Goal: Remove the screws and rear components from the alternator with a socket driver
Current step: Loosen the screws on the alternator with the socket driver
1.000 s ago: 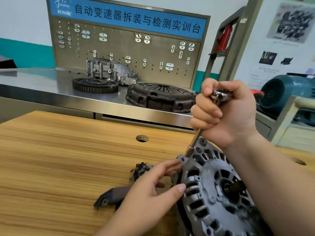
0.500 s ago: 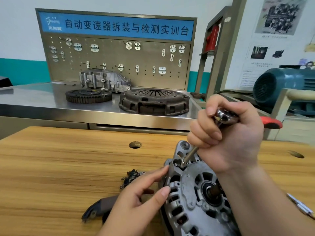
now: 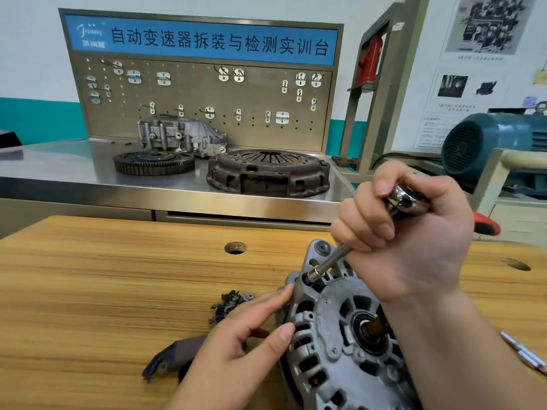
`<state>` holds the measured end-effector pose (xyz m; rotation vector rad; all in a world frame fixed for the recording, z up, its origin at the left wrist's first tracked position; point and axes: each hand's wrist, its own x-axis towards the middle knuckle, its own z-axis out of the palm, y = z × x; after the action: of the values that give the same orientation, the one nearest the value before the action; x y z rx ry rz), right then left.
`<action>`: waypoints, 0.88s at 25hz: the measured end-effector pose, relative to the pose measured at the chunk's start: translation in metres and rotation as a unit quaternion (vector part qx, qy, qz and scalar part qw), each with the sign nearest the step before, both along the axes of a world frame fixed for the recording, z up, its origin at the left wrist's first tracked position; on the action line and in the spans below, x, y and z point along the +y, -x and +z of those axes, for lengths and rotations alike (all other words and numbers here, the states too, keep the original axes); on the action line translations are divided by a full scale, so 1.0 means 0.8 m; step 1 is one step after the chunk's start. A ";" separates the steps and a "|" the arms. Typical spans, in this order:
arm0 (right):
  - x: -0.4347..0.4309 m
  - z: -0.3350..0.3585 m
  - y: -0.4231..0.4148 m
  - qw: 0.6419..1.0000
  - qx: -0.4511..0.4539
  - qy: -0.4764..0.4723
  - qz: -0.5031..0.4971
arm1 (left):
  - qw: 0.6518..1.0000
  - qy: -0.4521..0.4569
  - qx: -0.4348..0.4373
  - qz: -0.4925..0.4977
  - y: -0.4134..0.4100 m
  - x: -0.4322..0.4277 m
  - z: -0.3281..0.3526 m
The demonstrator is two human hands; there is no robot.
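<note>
Right hand (image 3: 414, 241) grips driver (image 3: 328, 261), left hand (image 3: 236, 347) touches alternator (image 3: 331, 350)

An automotive training workshop, shown by the hooked pegboard (image 3: 201, 93) under a blue Chinese banner (image 3: 204, 39), the steel bench (image 3: 59, 170) carrying a flywheel (image 3: 154, 162), clutch cover (image 3: 268, 173) and cast housing (image 3: 180, 134), a wooden workbench (image 3: 88, 291), a motor (image 3: 488, 143) and parts posters (image 3: 485, 22).

Single head-worn wide-angle view, facing forward and down, close over the wooden bench (image 3: 118, 291), steel counter (image 3: 59, 176) beyond
</note>
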<state>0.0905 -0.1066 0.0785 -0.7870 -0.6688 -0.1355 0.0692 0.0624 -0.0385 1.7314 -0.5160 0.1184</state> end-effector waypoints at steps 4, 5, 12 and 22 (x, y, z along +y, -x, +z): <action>0.002 0.002 -0.002 0.997 -0.031 0.067 0.000 | 1.000 0.027 0.007 -0.002 -0.004 -0.002 0.000; 0.002 0.000 -0.002 0.997 -0.036 0.071 0.004 | 0.999 0.042 0.011 0.003 -0.005 -0.004 0.003; -0.008 -0.006 -0.005 0.977 -0.123 0.112 -0.137 | 0.990 -0.003 -0.137 -0.016 -0.026 -0.050 0.055; 0.004 0.003 0.008 0.997 0.049 0.047 0.032 | 0.988 0.031 -0.129 -0.082 -0.035 -0.057 0.053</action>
<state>0.0841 -0.1031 0.0812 -0.8562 -0.6096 -0.0079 0.0972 0.0169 0.0039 1.6154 -0.8333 0.2407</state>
